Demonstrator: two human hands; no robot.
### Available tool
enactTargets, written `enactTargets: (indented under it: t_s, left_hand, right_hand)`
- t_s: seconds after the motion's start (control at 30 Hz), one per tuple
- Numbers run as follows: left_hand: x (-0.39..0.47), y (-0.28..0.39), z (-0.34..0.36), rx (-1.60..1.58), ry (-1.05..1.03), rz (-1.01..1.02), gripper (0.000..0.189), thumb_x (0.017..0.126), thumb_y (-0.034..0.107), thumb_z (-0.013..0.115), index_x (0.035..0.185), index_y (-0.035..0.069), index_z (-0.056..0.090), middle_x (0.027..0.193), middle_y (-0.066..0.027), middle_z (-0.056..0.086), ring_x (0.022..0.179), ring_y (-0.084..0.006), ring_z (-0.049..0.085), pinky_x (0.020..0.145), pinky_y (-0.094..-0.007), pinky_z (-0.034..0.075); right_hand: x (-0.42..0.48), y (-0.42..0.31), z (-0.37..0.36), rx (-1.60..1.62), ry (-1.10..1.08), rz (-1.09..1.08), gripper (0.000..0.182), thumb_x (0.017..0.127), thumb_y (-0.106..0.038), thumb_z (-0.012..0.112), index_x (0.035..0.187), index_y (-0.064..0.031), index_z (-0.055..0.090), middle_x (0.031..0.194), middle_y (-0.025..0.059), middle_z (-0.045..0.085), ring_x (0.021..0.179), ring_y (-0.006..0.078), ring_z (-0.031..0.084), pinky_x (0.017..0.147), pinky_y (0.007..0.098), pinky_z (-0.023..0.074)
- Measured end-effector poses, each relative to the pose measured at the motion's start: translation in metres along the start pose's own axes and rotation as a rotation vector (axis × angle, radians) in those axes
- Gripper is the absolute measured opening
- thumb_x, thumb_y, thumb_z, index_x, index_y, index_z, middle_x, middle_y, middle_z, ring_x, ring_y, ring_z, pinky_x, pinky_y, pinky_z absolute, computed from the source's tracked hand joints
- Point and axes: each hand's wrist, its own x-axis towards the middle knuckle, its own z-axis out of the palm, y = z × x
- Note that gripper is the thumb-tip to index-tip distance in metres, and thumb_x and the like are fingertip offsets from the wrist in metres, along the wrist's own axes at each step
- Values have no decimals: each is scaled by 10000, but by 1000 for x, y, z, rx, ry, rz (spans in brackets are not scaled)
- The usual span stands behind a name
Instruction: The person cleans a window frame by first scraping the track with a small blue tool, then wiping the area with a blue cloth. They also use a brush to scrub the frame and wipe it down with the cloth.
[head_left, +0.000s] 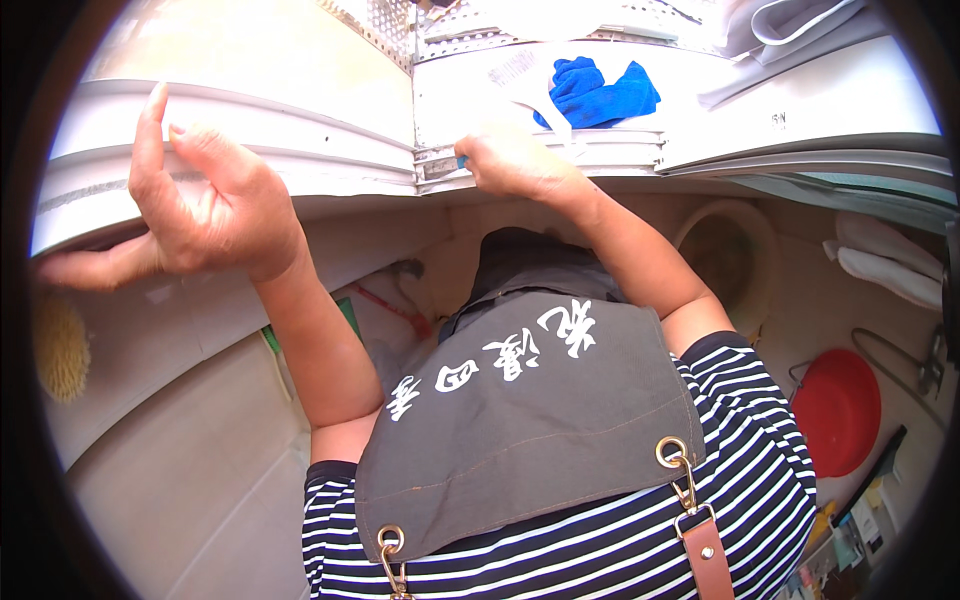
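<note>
My right hand (514, 161) is closed around a small tool at the corner of the white window track (442, 166). Only a short blue end of the tool shows; the rest is hidden by the fingers. At the left my left hand (210, 202) is raised over the white window frame (352, 127), fingers spread and bent, with nothing seen in it. A crumpled blue cloth (600, 94) lies on the bright sill beyond my right hand. Beside the cloth is a white brush (525, 82), its handle pointing towards me and its outline washed out by glare.
Perforated metal panels (382, 30) stand beyond the sill. Folded grey sheeting (795, 37) lies at the upper right. Below are a red basin (836, 412), a pale round bucket or bowl (724, 247), a hose (892, 360) and white slippers (885, 262). A yellow bristly brush (60, 349) is at the far left.
</note>
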Motion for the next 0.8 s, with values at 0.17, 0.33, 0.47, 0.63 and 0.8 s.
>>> enactTargets:
  t_s: [0.17,0.33,0.47,0.63,0.8]
  left_hand:
    - [-2,3,-1,57,-13,-1,146,829,94,650,921,141,754,1363,-264,425,1369,-371,160,1119,-538,210]
    - [-1,-3,-2,87,7,51,145,831,97,661,937,144,747,1366,-268,409,1355,-351,182,1089,-506,292]
    - [-2,-9,-3,101,10,99,142,833,100,663,942,139,744,1362,-250,417,1350,-343,190,1074,-495,319]
    - [-3,3,0,79,22,42,133,834,104,663,936,129,744,1321,-202,490,1350,-345,193,1072,-503,317]
    - [1,2,-2,51,29,34,137,829,100,666,933,135,749,1359,-249,437,1362,-350,178,1102,-509,264]
  right_hand:
    - [0,2,10,49,1,47,148,757,-48,569,846,19,667,774,253,639,791,413,637,735,473,503]
    - [1,0,18,73,-21,86,169,737,-41,565,864,19,658,803,252,646,818,414,640,753,468,505]
    - [0,-2,17,100,8,125,167,673,-12,578,818,24,652,801,239,652,824,409,643,756,460,512]
    - [-3,13,26,144,42,136,196,721,-53,586,891,-7,673,854,222,666,872,394,642,792,453,505]
    - [-1,14,29,281,-25,234,229,767,-99,610,976,-60,697,917,205,674,919,375,640,832,427,504]
